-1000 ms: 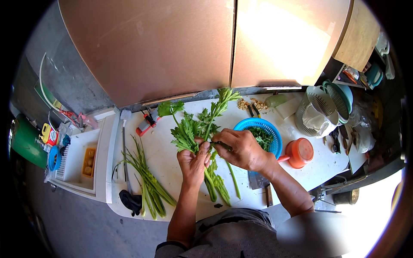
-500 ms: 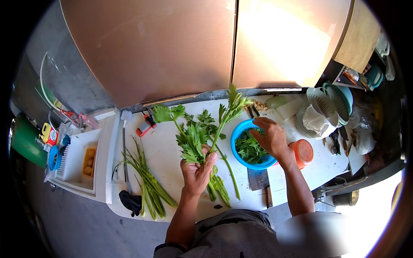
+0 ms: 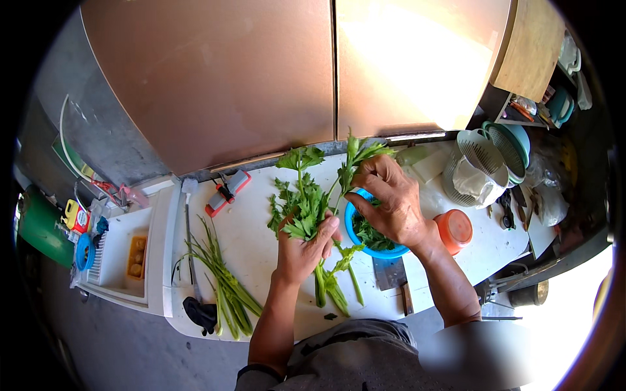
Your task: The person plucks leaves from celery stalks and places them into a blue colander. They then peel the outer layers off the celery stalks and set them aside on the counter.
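Observation:
Wrapped around the stems of a bunch of leafy celery, my left hand keeps it upright over the white table, leaves up and cut stalks pointing down. My right hand is closed in a pinch at the leafy top of one celery stem leaning to the right; the exact contact is partly hidden by the fingers. Beneath that hand stands a blue basket with picked green leaves inside. Bare celery stalks lie in a pile to the left.
A cleaver lies at the basket's near side, with an orange-red container to the right. White and green colanders stand farther right. A red-and-grey tool and black cloth lie left, beside a white sink.
My right hand has moved left from above the basket to the celery's leafy top and closed its fingers there. The left hand keeps its hold on the bunch. The view has shifted slightly.

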Motion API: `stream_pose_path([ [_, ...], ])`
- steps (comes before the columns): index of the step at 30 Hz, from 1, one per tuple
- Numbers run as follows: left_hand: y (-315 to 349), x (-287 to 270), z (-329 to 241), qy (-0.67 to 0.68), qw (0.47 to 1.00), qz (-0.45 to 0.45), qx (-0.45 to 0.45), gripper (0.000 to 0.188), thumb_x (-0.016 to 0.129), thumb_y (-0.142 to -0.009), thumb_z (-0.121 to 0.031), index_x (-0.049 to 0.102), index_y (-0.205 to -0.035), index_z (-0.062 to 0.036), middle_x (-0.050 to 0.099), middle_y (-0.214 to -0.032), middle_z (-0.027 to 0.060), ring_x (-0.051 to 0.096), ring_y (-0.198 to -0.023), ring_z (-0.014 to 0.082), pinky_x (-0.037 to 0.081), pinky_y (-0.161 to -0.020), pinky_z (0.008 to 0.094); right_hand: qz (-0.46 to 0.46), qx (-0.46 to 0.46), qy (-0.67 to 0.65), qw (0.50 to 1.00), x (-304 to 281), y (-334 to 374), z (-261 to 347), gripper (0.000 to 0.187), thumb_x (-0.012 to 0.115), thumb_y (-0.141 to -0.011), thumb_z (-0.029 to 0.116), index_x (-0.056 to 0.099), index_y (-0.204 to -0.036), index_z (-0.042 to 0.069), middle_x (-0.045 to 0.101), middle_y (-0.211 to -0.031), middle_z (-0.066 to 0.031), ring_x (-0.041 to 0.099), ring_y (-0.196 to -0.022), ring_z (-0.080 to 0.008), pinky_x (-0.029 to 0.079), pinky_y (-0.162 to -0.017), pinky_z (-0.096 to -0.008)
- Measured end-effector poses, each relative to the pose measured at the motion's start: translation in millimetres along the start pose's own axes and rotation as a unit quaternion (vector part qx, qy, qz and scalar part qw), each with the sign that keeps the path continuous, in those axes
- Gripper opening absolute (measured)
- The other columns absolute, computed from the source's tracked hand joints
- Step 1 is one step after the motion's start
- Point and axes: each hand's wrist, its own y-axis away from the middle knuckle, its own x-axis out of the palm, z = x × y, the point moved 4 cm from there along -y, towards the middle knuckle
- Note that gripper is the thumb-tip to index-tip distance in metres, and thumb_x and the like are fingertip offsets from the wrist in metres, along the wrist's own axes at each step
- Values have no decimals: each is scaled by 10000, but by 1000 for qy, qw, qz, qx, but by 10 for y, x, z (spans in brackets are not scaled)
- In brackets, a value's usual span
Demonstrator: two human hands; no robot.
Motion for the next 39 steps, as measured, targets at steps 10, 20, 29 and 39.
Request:
stream_pose_path([
  [10, -178, 16, -63, 26, 997, -68, -11, 158, 747, -965, -120, 682, -872, -11, 616, -676, 6, 489, -514, 55, 373, -457, 237, 99, 149, -214, 960, 19, 74, -110, 173, 788, -874, 40, 690, -1012, 5, 709, -993, -108, 658, -797, -218, 534, -679, -328],
  [20, -216, 89, -105, 103, 986, -126, 29, 93, 784, -914, -42, 701, -890, -9, 635, -711, -18, 493, -542, 36, 346, -465, 216, 56, 154, -252, 954, 118, 141, -16, 224, 788, -883, 72, 720, -1083, -3, 700, -960, -133, 664, -757, -227, 566, -646, -323],
  [29, -197, -6, -40, 81, 983, -162, 35, 101, 803, -859, 11, 730, -928, 7, 692, -768, 15, 532, -554, 44, 380, -472, 217, 11, 252, -305, 919, 263, 152, -181, 343, 812, -909, 214, 703, -1118, -35, 715, -1026, -84, 660, -877, -130, 541, -688, -272],
  [39, -180, -15, -73, 100, 977, -185, 47, 51, 733, -890, 8, 683, -903, 6, 594, -681, 0, 436, -501, 63, 365, -471, 243, -34, 212, -379, 900, 439, 83, -110, 446, 791, -877, 25, 613, -1280, -38, 619, -1282, -130, 650, -1090, -184, 588, -815, -310],
])
